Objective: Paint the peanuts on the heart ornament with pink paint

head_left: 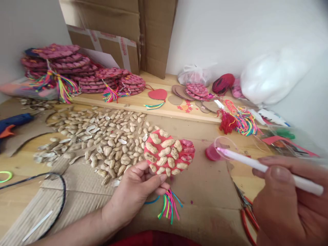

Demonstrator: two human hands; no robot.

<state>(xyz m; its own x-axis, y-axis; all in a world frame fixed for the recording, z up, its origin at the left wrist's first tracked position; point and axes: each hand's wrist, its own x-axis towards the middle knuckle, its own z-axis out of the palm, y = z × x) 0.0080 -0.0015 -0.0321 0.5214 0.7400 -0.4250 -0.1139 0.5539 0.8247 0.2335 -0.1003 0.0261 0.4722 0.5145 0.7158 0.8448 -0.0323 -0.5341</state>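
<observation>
My left hand (139, 188) is closed on the lower edge of a red heart (161, 147) covered with peanut shells. The shells on its right side are painted pink, while the others are bare tan. A multicoloured tassel (169, 205) hangs beneath it. In my right hand (284, 201) is a white-handled paintbrush (246, 160), pinched between thumb and fingers. Its pink tip is at a clear plastic cup (214, 152) of pink paint; whether it touches the paint I cannot tell.
Loose peanuts (110, 143) spread across the left of the table. Pink finished pieces (84, 70) are stacked behind, beside a plain red heart (157, 94). Orange-handled pliers (248, 212) lie near my right hand. A blue glue gun (15, 121) and black cord (63, 191) are at left.
</observation>
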